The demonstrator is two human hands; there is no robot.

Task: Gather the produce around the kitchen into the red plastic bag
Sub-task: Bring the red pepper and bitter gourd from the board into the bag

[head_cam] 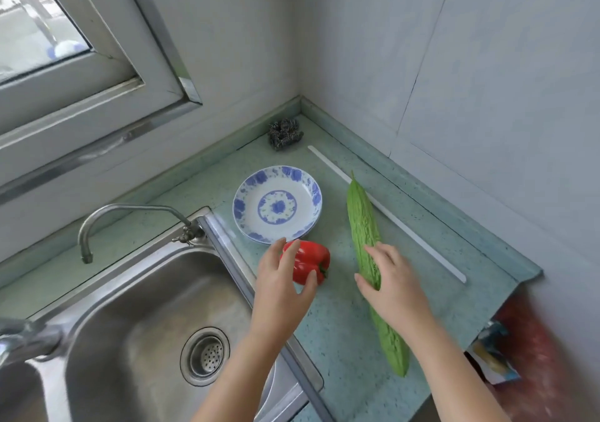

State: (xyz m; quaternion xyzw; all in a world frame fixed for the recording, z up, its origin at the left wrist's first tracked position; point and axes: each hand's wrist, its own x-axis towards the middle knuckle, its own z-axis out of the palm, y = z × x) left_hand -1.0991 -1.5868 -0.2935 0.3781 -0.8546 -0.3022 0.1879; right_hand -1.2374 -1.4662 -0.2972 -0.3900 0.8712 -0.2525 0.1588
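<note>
A red bell pepper [311, 259] lies on the green countertop just right of the sink. My left hand [282, 287] hovers over its left side with fingers spread, touching or nearly touching it, not closed around it. A long green bitter gourd [363, 223] lies lengthwise on the counter to the right. My right hand [393, 287] rests over its middle with fingers spread, hiding part of it. Something red and blurred [532, 350] shows below the counter's right end; I cannot tell whether it is the red plastic bag.
A blue-and-white plate [246, 207] sits behind the pepper. A steel scouring pad [285, 134] lies in the back corner. A white strip [406, 226] runs along the counter near the wall. The steel sink [139, 311] and tap [130, 209] are on the left.
</note>
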